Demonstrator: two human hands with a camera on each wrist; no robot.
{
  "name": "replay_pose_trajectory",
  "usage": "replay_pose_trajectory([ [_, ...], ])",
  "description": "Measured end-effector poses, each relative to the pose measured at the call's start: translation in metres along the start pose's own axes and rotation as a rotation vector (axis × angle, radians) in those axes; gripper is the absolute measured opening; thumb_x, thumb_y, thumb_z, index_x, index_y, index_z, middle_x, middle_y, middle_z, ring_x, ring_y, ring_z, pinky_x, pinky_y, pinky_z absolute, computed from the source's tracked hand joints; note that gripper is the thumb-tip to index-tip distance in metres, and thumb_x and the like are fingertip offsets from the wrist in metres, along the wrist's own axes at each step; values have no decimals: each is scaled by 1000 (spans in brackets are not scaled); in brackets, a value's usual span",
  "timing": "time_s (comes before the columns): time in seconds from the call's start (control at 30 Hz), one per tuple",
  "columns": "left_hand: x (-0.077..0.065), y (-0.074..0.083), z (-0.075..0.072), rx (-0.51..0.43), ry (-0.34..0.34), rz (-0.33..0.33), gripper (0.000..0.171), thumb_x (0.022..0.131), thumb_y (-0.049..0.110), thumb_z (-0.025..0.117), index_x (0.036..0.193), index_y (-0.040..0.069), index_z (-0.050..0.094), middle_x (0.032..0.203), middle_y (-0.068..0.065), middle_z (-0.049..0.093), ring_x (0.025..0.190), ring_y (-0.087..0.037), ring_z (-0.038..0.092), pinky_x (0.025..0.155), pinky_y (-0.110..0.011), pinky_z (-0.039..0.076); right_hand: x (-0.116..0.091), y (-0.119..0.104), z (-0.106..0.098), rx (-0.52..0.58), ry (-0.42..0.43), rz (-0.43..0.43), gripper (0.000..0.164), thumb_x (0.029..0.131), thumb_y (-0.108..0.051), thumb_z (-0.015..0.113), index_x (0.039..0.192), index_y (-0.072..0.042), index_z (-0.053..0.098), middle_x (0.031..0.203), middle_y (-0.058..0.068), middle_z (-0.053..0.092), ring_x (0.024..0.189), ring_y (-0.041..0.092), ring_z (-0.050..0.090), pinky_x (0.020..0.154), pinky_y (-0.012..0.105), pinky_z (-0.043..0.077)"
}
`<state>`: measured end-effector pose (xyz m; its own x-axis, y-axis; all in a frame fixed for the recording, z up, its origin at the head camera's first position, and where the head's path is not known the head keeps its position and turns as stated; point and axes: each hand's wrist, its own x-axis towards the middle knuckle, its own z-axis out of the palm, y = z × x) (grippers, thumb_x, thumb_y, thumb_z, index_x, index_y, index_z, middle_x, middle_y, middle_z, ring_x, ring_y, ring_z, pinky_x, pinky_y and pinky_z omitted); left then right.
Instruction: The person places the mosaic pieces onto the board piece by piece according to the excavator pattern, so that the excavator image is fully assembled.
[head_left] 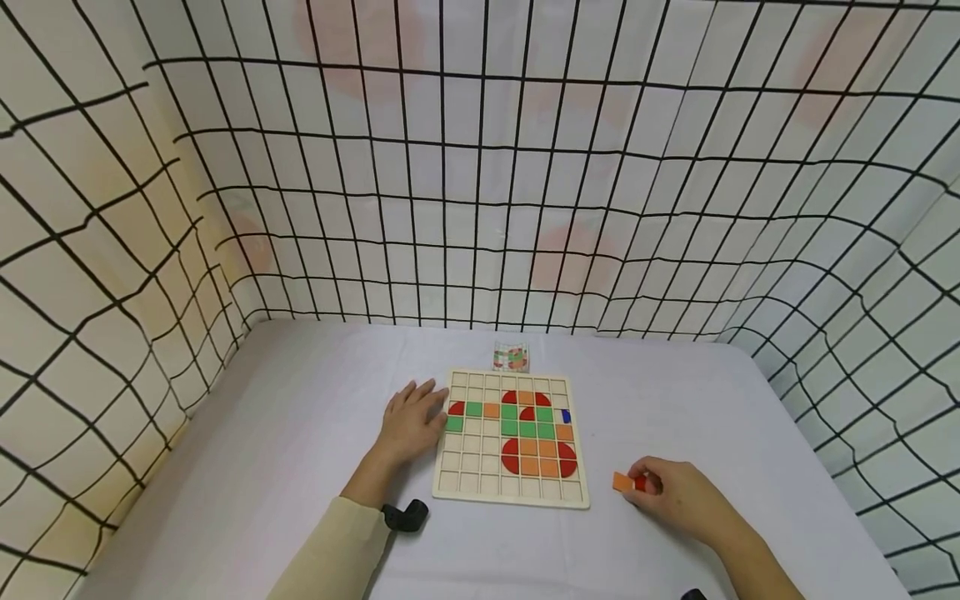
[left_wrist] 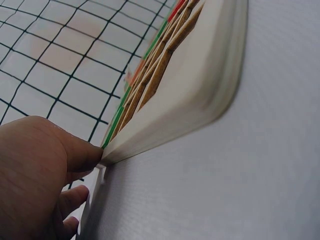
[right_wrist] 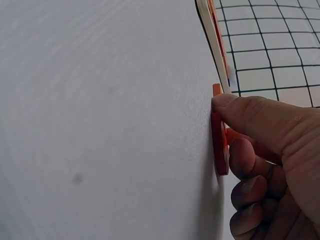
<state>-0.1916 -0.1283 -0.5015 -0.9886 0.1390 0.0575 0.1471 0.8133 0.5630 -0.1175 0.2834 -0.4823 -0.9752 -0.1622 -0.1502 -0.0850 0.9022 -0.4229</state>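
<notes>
A square cream grid board (head_left: 512, 502) lies flat on the table, with red, green and orange tiles and one blue piece (head_left: 566, 416) in its cells. My left hand (head_left: 408, 423) rests at the board's left edge, fingers extended, and the thumb (left_wrist: 85, 152) touches the rim. To the right of the board, my right hand (head_left: 678, 496) pinches an orange tile (head_left: 622, 482) and a red tile (right_wrist: 219, 145) between thumb and fingers, just above the table. The red tile's full outline is partly covered by the fingers.
A small patterned card (head_left: 511, 357) lies behind the board's far edge. Black wire mesh (head_left: 480, 175) over white cloth walls surrounds the white-covered table (head_left: 300, 375) at the back and both sides. A black wrist device (head_left: 406, 517) is by the left sleeve.
</notes>
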Motion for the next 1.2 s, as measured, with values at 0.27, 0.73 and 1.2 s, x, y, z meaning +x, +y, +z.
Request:
replay_pose_trajectory([
  [0.27,0,0,1,3,-11,-3,48,101,27,57,147,15,57,162,-13,42,155,-41,25,124,-65,16,2,-10,-2,-13,6,-7,17,86,-28,80,98,-21,70,67,-7,51,60,6,45,53,21,34],
  [0.73,0,0,1,1,0,3,48,100,27,57,147,15,57,161,-14,43,155,-42,26,124,-66,17,19,-64,-3,42,-13,-115,24,88,-33,79,107,-21,70,66,-9,51,59,5,45,50,20,35],
  [1.2,0,-1,2,-11,-10,-9,48,100,26,57,147,15,57,162,-12,42,156,-41,24,125,-65,15,36,-121,22,35,12,-286,25,88,-34,80,108,-19,75,62,-12,47,57,2,42,51,18,33],
])
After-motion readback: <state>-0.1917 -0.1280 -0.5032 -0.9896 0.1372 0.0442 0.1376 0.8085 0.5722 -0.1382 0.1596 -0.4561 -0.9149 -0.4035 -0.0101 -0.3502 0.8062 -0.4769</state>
